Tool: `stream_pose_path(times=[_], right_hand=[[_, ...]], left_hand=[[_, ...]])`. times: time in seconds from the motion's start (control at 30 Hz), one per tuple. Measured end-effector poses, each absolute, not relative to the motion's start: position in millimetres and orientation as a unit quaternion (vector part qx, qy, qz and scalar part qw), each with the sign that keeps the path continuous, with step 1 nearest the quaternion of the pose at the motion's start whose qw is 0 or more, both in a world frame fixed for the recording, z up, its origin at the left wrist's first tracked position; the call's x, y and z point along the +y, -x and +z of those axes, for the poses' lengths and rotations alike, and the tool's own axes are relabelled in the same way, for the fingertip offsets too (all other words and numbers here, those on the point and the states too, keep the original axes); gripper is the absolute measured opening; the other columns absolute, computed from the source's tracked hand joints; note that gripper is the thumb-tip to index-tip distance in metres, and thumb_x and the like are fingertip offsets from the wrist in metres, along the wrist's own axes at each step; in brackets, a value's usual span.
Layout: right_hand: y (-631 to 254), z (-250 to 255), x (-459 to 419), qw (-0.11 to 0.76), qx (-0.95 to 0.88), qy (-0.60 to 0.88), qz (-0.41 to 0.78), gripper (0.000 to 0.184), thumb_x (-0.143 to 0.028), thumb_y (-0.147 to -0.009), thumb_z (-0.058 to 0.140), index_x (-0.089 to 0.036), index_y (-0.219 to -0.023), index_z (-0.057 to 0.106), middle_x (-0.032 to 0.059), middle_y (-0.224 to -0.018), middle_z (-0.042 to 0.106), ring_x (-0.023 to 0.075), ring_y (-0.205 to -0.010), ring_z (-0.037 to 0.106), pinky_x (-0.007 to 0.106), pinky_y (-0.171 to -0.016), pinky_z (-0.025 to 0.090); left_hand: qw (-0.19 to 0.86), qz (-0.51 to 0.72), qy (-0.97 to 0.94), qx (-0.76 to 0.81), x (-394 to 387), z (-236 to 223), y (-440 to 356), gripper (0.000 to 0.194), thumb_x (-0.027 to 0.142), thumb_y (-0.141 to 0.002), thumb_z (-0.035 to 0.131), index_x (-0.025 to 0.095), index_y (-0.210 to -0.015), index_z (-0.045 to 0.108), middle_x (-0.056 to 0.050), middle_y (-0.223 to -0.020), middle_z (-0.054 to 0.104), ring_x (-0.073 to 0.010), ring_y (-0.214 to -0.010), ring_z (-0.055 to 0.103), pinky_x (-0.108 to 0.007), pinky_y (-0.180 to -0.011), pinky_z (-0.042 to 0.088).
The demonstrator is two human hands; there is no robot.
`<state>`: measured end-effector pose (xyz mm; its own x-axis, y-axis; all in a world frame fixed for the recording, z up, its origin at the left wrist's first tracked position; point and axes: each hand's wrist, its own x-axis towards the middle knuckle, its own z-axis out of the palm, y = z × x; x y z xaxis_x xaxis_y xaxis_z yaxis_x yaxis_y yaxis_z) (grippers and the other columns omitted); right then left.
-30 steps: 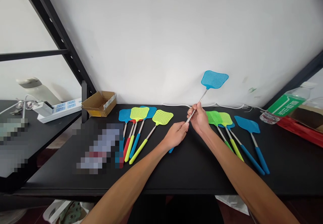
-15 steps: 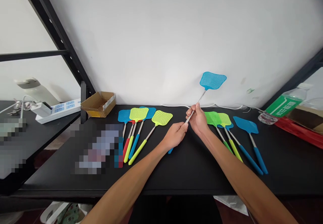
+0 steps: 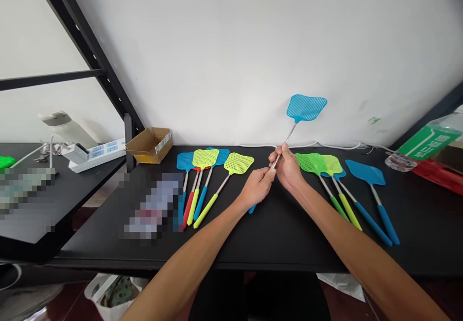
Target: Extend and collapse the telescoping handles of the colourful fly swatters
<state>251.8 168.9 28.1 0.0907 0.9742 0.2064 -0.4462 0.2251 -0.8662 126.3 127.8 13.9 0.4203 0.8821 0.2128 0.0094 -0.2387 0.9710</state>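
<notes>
A blue fly swatter (image 3: 306, 108) with a thin metal shaft is held tilted over the table, its head up against the white wall behind. My left hand (image 3: 258, 184) is closed round its lower part; the tip of a blue handle shows below the fist. Higher up, my right hand (image 3: 285, 165) grips the metal shaft with its fingers. To the left lies a group of swatters, with a yellow-green swatter (image 3: 238, 163) nearest my left hand. On the right lie several more, among them a green swatter (image 3: 314, 163) partly behind my right wrist and a blue swatter (image 3: 366, 171) farthest out.
A small cardboard box (image 3: 149, 146) stands at the table's back left, near a white power strip (image 3: 104, 152). A plastic bottle with a green label (image 3: 428, 140) lies at the right. A white cable (image 3: 336, 146) runs along the wall. A blurred patch covers something on the left.
The view has shifted slightly, so the table's things appear farther right. Both hands keep hold of the blue fly swatter, closer together on the shaft than before.
</notes>
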Motion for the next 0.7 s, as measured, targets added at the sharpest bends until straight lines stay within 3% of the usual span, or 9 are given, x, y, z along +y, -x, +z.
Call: stream_pose_path(times=[0.37, 0.7], right_hand=[[-240, 23, 160, 0.608, -0.442, 0.332, 0.57, 0.053, -0.072, -0.076, 0.065, -0.022, -0.071, 0.05, 0.0008, -0.065, 0.065, 0.0123, -0.05, 0.049, 0.024, -0.042, 0.033], [-233, 20, 158, 0.597, -0.442, 0.329, 0.582, 0.048, -0.068, -0.078, 0.067, -0.022, -0.069, 0.056, 0.0031, -0.068, 0.068, 0.0172, -0.062, 0.062, 0.026, -0.05, 0.043]], left_hand=[[0.53, 0.452, -0.628, 0.347, 130, 12, -128, 0.047, 0.061, -0.095, 0.043, 0.02, -0.072, 0.042, 0.008, -0.042, 0.039, -0.0063, -0.034, 0.032, -0.021, -0.037, 0.022], [0.502, 0.462, -0.634, 0.364, 131, 12, -126, 0.053, 0.061, -0.097, 0.039, 0.021, -0.061, 0.038, 0.005, -0.04, 0.04, -0.0069, -0.032, 0.034, -0.024, -0.037, 0.023]])
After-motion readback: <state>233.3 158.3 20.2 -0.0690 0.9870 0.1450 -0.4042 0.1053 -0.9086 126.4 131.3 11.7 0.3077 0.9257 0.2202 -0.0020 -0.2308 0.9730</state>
